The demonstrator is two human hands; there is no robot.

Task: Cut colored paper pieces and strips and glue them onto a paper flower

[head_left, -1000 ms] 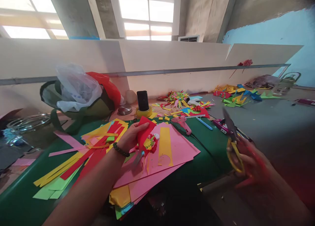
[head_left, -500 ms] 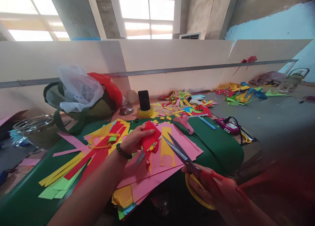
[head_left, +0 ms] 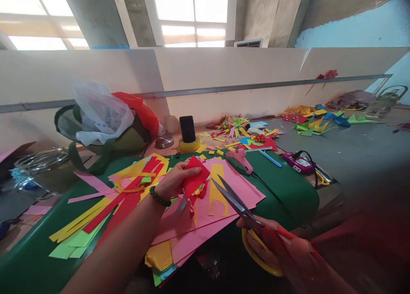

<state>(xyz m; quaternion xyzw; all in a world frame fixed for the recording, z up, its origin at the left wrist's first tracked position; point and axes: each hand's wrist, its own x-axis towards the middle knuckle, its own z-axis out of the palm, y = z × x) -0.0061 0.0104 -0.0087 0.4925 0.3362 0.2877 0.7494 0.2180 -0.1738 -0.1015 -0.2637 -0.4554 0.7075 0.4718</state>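
My left hand pinches a folded red paper piece above a stack of pink paper sheets on the green mat. Small red and yellow cut bits hang under the red piece. My right hand grips yellow-handled scissors, whose blades are parted and point up-left at the red piece, the tips just right of it. A yellow strip lies on the pink sheets under the blades.
Red, yellow and green paper strips fan out at left. A pink glue gun, a phone on a yellow stand, a bag with plastic, a pink device and scattered paper scraps lie behind.
My right hand brought the scissors from the far right, blades up, down and left to the red piece. Over the last half second it barely shifted. The left hand held still.
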